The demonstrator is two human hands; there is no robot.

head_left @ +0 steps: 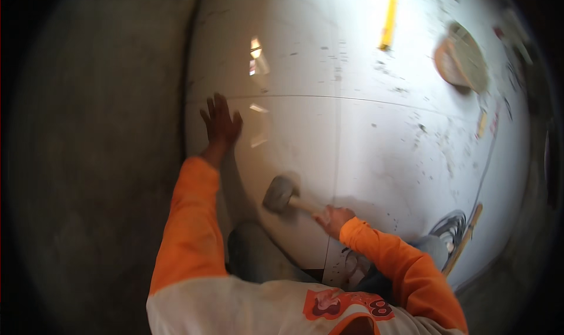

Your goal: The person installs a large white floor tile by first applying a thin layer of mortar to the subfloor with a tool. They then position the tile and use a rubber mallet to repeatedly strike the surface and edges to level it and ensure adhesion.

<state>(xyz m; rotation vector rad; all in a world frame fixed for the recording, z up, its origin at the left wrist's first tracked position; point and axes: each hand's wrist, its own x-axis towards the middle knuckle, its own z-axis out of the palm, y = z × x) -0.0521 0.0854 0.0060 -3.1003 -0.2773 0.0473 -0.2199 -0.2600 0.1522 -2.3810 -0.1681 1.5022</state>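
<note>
My left hand (221, 123) rests with fingers spread on the large white floor tiles (294, 129), near their left edge, just below a seam. My right hand (333, 222) grips the wooden handle of a mallet. The mallet's dark, blocky head (281, 194) is slightly blurred, at or just over the tile surface, below and right of my left hand; whether it touches cannot be told. Glossy reflections and dark smudges mark the tiles. My bent knee (249, 247) is at the lower middle.
A yellow bar, like a level (388, 14), lies at the top. A tan bowl with grey contents (455, 59) stands upper right, above a small yellow tool (482, 123). My foot (447, 235) is lower right beside a wooden stick (470, 235). Dark grey floor (100, 129) borders the tiles at left.
</note>
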